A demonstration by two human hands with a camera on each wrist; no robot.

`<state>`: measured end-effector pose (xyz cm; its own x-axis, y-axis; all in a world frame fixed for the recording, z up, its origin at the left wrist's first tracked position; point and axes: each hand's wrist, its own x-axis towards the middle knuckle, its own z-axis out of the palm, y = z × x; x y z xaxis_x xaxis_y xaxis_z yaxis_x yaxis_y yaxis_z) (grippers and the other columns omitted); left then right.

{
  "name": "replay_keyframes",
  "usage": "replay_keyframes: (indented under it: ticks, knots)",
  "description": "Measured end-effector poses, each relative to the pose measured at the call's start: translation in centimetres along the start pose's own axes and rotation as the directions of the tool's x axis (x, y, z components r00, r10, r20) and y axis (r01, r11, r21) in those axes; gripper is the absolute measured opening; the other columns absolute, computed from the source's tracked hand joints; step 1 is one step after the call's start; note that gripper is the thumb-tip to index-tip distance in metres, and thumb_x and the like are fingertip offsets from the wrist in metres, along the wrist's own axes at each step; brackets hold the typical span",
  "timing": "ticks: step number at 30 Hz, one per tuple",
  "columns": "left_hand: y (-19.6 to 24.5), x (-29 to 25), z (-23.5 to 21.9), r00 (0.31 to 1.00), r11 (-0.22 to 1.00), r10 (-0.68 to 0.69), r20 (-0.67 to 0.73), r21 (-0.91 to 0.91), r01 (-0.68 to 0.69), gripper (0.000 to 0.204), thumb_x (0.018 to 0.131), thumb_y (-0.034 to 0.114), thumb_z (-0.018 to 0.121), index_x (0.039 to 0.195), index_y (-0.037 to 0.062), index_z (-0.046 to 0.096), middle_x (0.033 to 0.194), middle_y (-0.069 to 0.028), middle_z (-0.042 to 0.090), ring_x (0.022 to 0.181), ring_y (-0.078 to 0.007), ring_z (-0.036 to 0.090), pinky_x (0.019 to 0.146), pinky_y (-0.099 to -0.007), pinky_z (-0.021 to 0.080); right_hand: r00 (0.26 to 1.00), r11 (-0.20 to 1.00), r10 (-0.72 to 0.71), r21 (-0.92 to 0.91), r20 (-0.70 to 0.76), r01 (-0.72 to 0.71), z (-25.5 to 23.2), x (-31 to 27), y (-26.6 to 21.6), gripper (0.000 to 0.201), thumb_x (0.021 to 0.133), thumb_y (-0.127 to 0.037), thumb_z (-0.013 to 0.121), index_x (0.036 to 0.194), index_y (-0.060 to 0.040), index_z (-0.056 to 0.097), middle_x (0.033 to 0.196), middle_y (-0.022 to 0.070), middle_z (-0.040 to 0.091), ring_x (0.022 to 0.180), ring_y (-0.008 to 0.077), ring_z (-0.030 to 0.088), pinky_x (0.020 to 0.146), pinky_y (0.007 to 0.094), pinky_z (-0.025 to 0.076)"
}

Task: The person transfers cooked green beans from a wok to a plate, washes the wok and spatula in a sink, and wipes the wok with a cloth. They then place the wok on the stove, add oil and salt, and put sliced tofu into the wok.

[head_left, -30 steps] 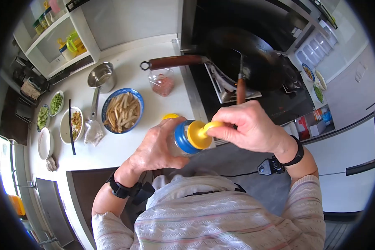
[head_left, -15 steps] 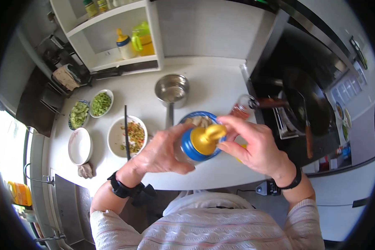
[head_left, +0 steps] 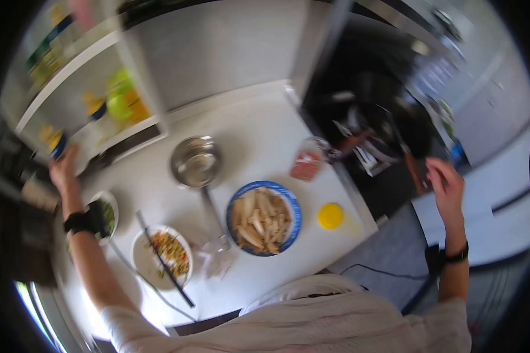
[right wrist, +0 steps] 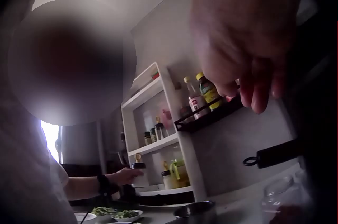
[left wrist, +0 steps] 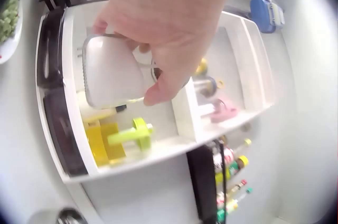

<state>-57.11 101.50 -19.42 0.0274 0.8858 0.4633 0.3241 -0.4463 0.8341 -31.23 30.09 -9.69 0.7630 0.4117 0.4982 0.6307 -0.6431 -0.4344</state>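
My left hand (head_left: pixel 65 170) reaches to the shelf's lower compartment at the left, gripping a jar (head_left: pixel 58 144) with a blue and yellow lid. In the left wrist view the fingers curl round this clear jar (left wrist: pixel 113 71) of white contents, beside a yellow container (left wrist: pixel 105 144) with a green handle. In the right wrist view the jar (right wrist: pixel 139 174) stands upright in that hand. My right hand (head_left: pixel 447 191) hangs in the air near the stove's front edge, fingers loosely bent, holding nothing. A wok spatula's wooden handle (head_left: pixel 415 173) is nearest to it.
On the counter are a saucepan (head_left: pixel 196 161), a blue-rimmed bowl (head_left: pixel 297 220) of pale strips, a chopped-food bowl (head_left: pixel 136 259) with chopsticks, a yellow lid (head_left: pixel 330 216) and a jar of pink contents (head_left: pixel 307 166). A wok (head_left: pixel 418 126) sits on the stove.
The left hand has carried the jar from in front of the body to the shelf at the left. The right hand has come off its yellow lid and moved right. The head view has shifted.
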Motion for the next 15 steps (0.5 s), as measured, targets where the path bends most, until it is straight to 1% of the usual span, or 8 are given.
replay_keyframes:
  ticks: [2, 3, 4, 6, 7, 9, 10, 15]
  knots:
    - [-4.4, 4.6, 1.2, 0.996, 0.994, 0.008, 0.094, 0.103, -0.018, 0.055, 0.059, 0.037, 0.077, 0.097, -0.0015, 0.064, 0.091, -0.0081, 0.065, 0.081, -0.017, 0.058, 0.079, -0.0306, 0.042, 0.996, 0.99, 0.045, -0.138, 0.075, -0.034, -0.9, -0.2, 4.1, 0.034, 0.077, 0.007, 0.052, 0.107, -0.0078, 0.059, 0.097, 0.0082, 0.061, 0.078, 0.0165, 0.06, 0.065, 0.0245, 0.047]
    - [-4.7, 4.9, 1.9, 0.999, 0.99, 0.022, 0.041, 0.139, -0.027, 0.056, 0.059, 0.038, 0.077, 0.097, -0.002, 0.064, 0.093, -0.0072, 0.065, 0.085, -0.0179, 0.058, 0.081, -0.0298, 0.041, 0.987, 0.975, 0.059, -0.219, 0.15, -0.025, -1.1, -0.4, 5.3, 0.044, 0.075, 0.008, 0.054, 0.114, -0.012, 0.056, 0.104, 0.0083, 0.059, 0.079, 0.0182, 0.059, 0.067, 0.0255, 0.048]
    - [-5.3, 5.5, 2.7, 0.996, 0.981, 0.085, 0.013, 0.177, -0.086, 0.058, 0.059, 0.041, 0.076, 0.096, -0.0015, 0.065, 0.094, -0.0077, 0.065, 0.088, -0.0194, 0.058, 0.084, -0.0302, 0.04, 0.987, 0.968, 0.084, -0.245, 0.136, -0.049, -1.0, -0.6, 5.7, 0.044, 0.075, 0.008, 0.054, 0.114, -0.012, 0.056, 0.104, 0.0083, 0.059, 0.079, 0.0182, 0.059, 0.067, 0.0255, 0.048]
    - [-5.9, 6.0, 4.0, 0.998, 0.965, 0.069, -0.01, 0.256, -0.065, 0.06, 0.059, 0.045, 0.074, 0.099, 0.0005, 0.064, 0.097, -0.0091, 0.065, 0.091, -0.0225, 0.059, 0.085, -0.032, 0.039, 0.933, 0.919, 0.199, -0.387, 0.301, -0.071, -0.3, -0.6, 6.1, 0.065, 0.069, 0.01, 0.057, 0.126, -0.0203, 0.045, 0.119, 0.0084, 0.052, 0.088, 0.0246, 0.059, 0.074, 0.0303, 0.049]
    - [-6.0, 6.0, 4.6, 0.996, 0.965, 0.087, -0.016, 0.25, -0.081, 0.061, 0.059, 0.046, 0.073, 0.099, 0.0013, 0.064, 0.098, -0.0094, 0.065, 0.092, -0.0236, 0.059, 0.086, -0.0325, 0.039, 0.931, 0.913, 0.213, -0.399, 0.295, -0.083, -0.2, -0.5, 6.6, 0.065, 0.069, 0.01, 0.057, 0.126, -0.0203, 0.045, 0.119, 0.0084, 0.052, 0.088, 0.0246, 0.059, 0.074, 0.0303, 0.049]
    - [-5.4, 6.2, 5.1, 0.998, 0.958, 0.053, 0.024, 0.281, -0.057, 0.061, 0.06, 0.047, 0.073, 0.099, 0.0013, 0.064, 0.099, -0.0092, 0.065, 0.093, -0.024, 0.059, 0.086, -0.0328, 0.039, 0.919, 0.922, 0.147, -0.388, 0.365, 0.007, 0.0, -0.4, 7.4, 0.076, 0.065, 0.01, 0.061, 0.13, -0.0236, 0.039, 0.125, 0.0077, 0.046, 0.099, 0.0285, 0.055, 0.081, 0.0336, 0.049]
    - [-5.1, 6.1, 5.3, 0.999, 0.947, 0.017, 0.048, 0.32, -0.031, 0.061, 0.06, 0.047, 0.073, 0.1, 0.0013, 0.064, 0.1, -0.009, 0.065, 0.094, -0.0244, 0.059, 0.086, -0.033, 0.039, 0.908, 0.929, 0.14, -0.37, 0.395, 0.017, 0.1, -0.4, 7.5, 0.076, 0.064, 0.007, 0.065, 0.128, -0.0235, 0.041, 0.127, 0.0089, 0.045, 0.109, 0.0302, 0.05, 0.086, 0.0344, 0.047]
    - [-7.4, 6.8, 6.6, 0.998, 0.952, 0.052, 0.047, 0.299, -0.064, 0.065, 0.061, 0.049, 0.073, 0.102, -0.0001, 0.063, 0.102, -0.0093, 0.064, 0.096, -0.0256, 0.058, 0.087, -0.0333, 0.039, 0.889, 0.928, 0.06, -0.353, 0.455, 0.118, 1.1, -0.3, 6.4, 0.062, 0.068, -0.005, 0.069, 0.123, -0.0212, 0.047, 0.128, 0.0107, 0.043, 0.11, 0.0319, 0.049, 0.088, 0.0356, 0.045]
